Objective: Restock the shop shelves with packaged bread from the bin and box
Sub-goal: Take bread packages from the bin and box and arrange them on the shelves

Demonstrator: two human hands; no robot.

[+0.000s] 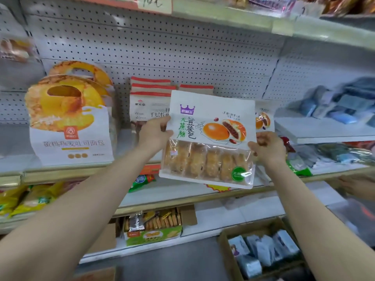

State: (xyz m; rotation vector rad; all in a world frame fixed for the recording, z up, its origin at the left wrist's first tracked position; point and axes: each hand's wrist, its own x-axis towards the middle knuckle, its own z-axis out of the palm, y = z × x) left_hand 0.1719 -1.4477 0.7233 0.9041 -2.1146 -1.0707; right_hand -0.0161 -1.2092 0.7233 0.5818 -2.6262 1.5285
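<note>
A white bag of red-bean buns (pixel 211 138), clear at the bottom with several buns showing, hangs upright in front of the middle shelf (pixel 129 171). My left hand (pixel 155 132) pinches its left edge and my right hand (pixel 267 148) grips its right edge. Behind the bag stands another pack of the same kind (pixel 263 118), mostly hidden. A cardboard box (pixel 225 258) with blue-grey packets sits on the floor at lower right.
Two yellow toast bags (pixel 69 118) stand at the shelf's left, with red-striped brown bags (pixel 151 98) beside them. Blue packets (pixel 341 104) lie on the right-hand shelf. Lower shelves hold yellow packs (pixel 26 199) and an open biscuit carton (pixel 154 226). Another person's hand (pixel 357 185) shows at far right.
</note>
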